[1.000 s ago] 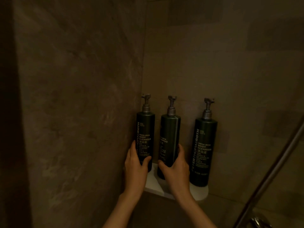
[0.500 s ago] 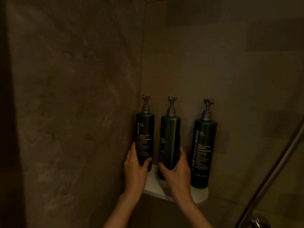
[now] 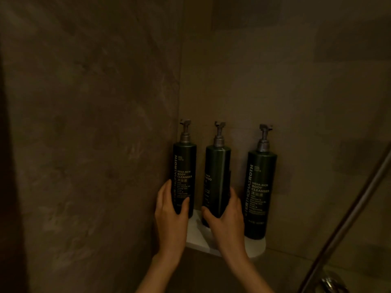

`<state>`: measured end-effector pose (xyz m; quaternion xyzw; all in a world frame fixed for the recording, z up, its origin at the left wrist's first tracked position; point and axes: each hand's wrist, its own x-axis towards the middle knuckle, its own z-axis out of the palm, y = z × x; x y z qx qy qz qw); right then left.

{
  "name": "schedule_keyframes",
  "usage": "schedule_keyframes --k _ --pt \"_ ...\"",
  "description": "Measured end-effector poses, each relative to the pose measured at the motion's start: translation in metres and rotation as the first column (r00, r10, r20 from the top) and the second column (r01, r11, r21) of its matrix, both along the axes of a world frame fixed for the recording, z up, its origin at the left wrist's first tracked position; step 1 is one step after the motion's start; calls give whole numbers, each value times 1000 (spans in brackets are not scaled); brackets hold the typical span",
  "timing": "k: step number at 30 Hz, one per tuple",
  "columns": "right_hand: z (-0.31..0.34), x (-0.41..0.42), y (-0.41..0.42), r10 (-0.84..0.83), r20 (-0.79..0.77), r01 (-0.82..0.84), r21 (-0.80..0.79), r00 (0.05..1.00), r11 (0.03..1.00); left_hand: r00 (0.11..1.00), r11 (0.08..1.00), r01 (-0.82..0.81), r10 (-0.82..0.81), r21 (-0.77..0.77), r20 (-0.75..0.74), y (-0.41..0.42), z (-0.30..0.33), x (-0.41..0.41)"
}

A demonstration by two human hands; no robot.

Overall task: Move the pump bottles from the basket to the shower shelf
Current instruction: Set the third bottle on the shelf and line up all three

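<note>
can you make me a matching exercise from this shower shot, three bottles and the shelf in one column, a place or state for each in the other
Things:
1. left bottle
2. middle bottle
3. right bottle
4. shelf

Places or states:
A. white, set in the corner under the bottles
B. held near its base by the right hand
C. stands with no hand on it
D. next to the side wall, held by the left hand

Pairs: 1-D, 2-B, 3-C, 4-A
</note>
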<state>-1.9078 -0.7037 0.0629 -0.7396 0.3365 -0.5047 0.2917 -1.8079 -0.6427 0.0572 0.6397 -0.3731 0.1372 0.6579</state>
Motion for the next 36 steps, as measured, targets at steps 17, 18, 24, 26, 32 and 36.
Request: schedule_keyframes --k 17,18,24,26,32,36 --pt "2 -57 -22 -162 266 162 22 950 987 977 976 206 -209 75 39 -33 22 -44" --pt "1 -58 -26 -138 266 129 51 954 990 978 976 204 -207 74 31 -35 22 -43" --pt "1 -64 -40 -110 177 95 92 978 991 981 980 189 -192 63 28 -39 21 -43" --pt "3 -65 -42 -114 181 103 69 977 992 980 979 193 -196 65 32 -39 22 -42" --pt "5 -66 -44 -46 171 42 26 984 999 979 977 198 -201 81 36 -39 20 -42" --pt "3 -66 -47 -12 181 9 22 983 1000 977 973 210 -214 98 25 -41 20 -41"
